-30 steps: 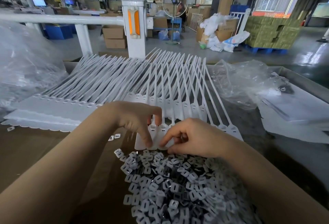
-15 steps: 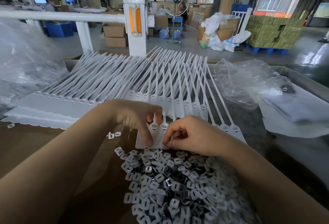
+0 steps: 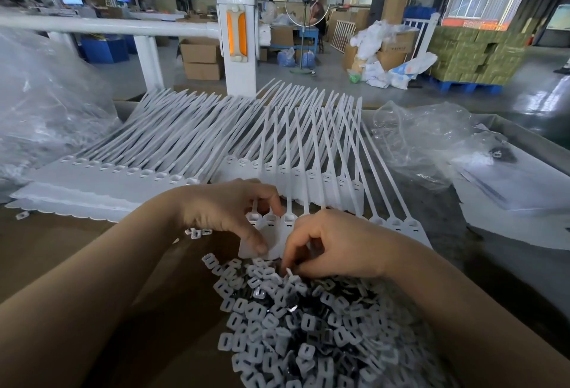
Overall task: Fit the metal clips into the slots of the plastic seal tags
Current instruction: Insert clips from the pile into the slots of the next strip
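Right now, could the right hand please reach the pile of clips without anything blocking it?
Probably yes. The right hand already hovers at the far edge of the pile of clips, fingertips down among them. The left hand, holding the seal tags, sits beside it and out of the path.

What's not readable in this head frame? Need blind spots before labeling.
- Head view: whether the right hand holds a clip; its curled fingers hide the tips over the clip pile.
- Whether the slots of the seal tags under the left hand are filled: too small, partly covered.
- Pile's near side: cut off by the bottom edge.
- Contents of the plastic bag: blurred by glare.
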Demonstrator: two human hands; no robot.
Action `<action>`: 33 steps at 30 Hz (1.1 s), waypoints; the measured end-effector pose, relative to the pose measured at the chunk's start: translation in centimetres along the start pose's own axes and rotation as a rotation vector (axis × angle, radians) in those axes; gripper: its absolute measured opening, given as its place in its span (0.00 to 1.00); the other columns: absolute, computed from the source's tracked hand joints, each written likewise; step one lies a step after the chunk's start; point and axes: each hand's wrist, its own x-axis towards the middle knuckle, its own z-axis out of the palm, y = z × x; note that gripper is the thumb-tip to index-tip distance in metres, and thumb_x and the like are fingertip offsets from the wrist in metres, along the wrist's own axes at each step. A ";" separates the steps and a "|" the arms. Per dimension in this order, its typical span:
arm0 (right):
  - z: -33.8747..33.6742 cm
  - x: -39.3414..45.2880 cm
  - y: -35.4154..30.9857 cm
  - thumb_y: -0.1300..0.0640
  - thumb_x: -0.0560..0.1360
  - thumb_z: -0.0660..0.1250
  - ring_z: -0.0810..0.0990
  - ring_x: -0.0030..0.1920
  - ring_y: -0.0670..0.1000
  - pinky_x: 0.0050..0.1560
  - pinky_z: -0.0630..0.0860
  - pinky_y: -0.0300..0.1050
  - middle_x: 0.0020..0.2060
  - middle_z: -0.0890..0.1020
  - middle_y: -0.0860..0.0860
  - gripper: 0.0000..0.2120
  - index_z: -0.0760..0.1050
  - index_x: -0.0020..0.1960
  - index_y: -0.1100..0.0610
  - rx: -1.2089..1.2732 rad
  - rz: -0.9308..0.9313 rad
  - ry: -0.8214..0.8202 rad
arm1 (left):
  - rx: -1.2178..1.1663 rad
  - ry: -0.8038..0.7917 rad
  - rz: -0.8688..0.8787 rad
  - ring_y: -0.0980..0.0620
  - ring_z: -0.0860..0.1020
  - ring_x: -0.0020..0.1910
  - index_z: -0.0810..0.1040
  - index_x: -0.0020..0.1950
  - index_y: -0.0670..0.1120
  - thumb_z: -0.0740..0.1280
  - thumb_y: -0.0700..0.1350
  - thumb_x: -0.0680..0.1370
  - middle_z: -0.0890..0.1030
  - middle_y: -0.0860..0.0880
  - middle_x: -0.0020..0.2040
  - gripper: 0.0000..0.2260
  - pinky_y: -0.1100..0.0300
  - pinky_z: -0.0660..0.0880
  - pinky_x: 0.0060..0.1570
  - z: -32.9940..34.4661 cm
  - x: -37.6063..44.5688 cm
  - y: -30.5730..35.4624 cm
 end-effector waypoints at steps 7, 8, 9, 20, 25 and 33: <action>-0.1 -0.3 -0.2 0.53 0.72 0.76 0.77 0.39 0.46 0.41 0.75 0.40 0.42 0.83 0.46 0.07 0.85 0.50 0.45 0.147 -0.002 -0.005 | 0.030 0.020 0.011 0.59 0.72 0.60 0.76 0.54 0.65 0.82 0.49 0.64 0.73 0.59 0.57 0.24 0.60 0.71 0.61 0.1 -0.4 0.6; -0.2 -0.3 -0.2 0.53 0.72 0.76 0.78 0.40 0.49 0.43 0.76 0.43 0.43 0.83 0.49 0.08 0.85 0.51 0.45 0.151 0.006 -0.005 | 0.039 0.020 0.009 0.59 0.72 0.60 0.76 0.55 0.65 0.82 0.49 0.64 0.73 0.59 0.58 0.24 0.61 0.71 0.61 0.1 -0.5 0.7; -0.2 -0.3 -0.2 0.53 0.72 0.76 0.79 0.42 0.49 0.44 0.77 0.42 0.43 0.83 0.49 0.09 0.84 0.51 0.45 0.143 0.013 -0.013 | 0.047 0.021 0.004 0.58 0.72 0.60 0.76 0.56 0.64 0.81 0.49 0.65 0.72 0.59 0.58 0.25 0.60 0.71 0.61 0.1 -0.5 0.8; -0.2 -0.5 -0.8 0.51 0.74 0.74 0.79 0.38 0.38 0.41 0.76 0.34 0.39 0.83 0.39 0.02 0.84 0.46 0.47 0.123 0.009 -0.020 | 0.075 -0.012 0.005 0.58 0.71 0.61 0.76 0.58 0.65 0.81 0.50 0.64 0.72 0.59 0.59 0.27 0.58 0.70 0.63 0.0 -0.5 1.1; -0.8 -0.7 -0.7 0.51 0.75 0.73 0.78 0.36 0.37 0.39 0.74 0.30 0.37 0.82 0.40 0.02 0.82 0.43 0.45 0.228 0.020 0.097 | 0.135 -0.037 -0.018 0.58 0.67 0.63 0.74 0.59 0.69 0.82 0.53 0.62 0.67 0.61 0.62 0.30 0.62 0.66 0.58 -0.2 -0.6 1.3; -1.1 -0.9 -0.5 0.55 0.74 0.74 0.78 0.36 0.37 0.39 0.73 0.30 0.37 0.83 0.40 0.05 0.80 0.43 0.46 0.263 0.028 0.087 | 0.089 0.032 0.065 0.68 0.71 0.57 0.78 0.54 0.66 0.81 0.49 0.65 0.74 0.66 0.55 0.23 0.67 0.65 0.58 -0.9 -0.8 1.6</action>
